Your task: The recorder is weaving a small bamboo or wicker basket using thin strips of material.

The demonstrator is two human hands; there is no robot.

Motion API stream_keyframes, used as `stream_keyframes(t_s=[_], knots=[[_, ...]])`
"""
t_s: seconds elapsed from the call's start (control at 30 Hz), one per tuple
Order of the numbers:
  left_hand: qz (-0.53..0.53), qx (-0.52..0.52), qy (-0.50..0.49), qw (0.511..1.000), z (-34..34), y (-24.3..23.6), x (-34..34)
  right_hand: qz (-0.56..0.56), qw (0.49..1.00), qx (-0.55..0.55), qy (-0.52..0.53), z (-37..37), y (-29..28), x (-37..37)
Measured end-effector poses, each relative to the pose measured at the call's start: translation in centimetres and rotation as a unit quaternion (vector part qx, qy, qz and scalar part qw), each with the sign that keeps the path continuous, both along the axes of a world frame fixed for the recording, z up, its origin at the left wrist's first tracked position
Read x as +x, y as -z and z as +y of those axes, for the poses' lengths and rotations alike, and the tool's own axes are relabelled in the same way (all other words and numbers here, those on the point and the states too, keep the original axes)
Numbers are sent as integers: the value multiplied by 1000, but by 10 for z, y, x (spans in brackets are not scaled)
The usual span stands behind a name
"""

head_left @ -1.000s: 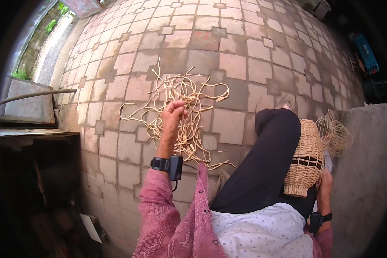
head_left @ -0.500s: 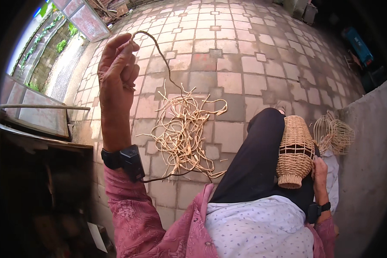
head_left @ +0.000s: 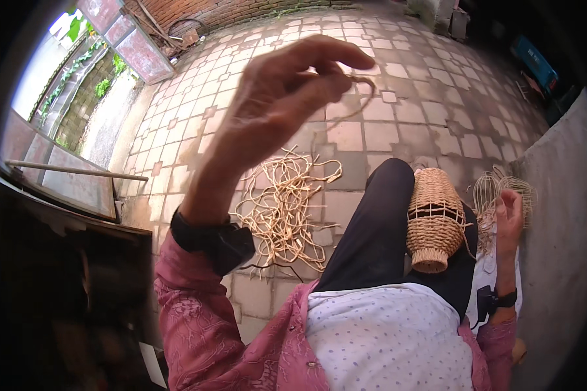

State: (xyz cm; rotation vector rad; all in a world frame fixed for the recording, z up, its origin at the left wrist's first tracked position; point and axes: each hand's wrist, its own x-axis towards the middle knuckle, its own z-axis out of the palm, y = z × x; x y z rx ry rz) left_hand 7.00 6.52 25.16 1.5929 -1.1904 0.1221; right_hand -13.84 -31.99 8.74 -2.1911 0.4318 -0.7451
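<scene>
My left hand (head_left: pixel 300 85) is raised high in front of me. Thumb and fingers pinch a strand of twisted straw cord (head_left: pixel 371 98), which loops out past the fingertips and hangs down toward the floor. On my right thigh lies a woven straw basket (head_left: pixel 435 228), bottle-shaped, its narrow neck pointing at me. A gap in the weave round its middle shows bare upright strands. A loose strand end (head_left: pixel 467 242) sticks out from the basket's right side. My right hand (head_left: pixel 510 215) is lifted to the right of the basket, apart from it, fingers up and seemingly holding nothing.
A tangled heap of straw cords (head_left: pixel 287 215) lies on the paved floor (head_left: pixel 346 133) left of my legs. Unfinished open-weave frames (head_left: pixel 489 195) rest beside a grey concrete wall (head_left: pixel 557 215) on my right. A dark table (head_left: pixel 78 221) stands at left.
My left hand has swung rightward with the cord, drawing it over the heap. My right hand has let go of the basket's side and risen to the right.
</scene>
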Motion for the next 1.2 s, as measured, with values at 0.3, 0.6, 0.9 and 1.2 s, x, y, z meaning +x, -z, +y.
stream_keyframes(t_s=[0.3,0.6,0.9,1.2], knots=[[-136,95,104,981,-114,36,-31,20,805,467,-364,85,-87,5],[192,302,167,919,-131,90,-33,17,947,289,-139,13,-73,-59],[385,188,224,876,-161,105,-57,-13,955,283,-88,-33,-49,-105],[390,128,275,870,-187,123,-80,133,955,244,102,-158,-59,-234]])
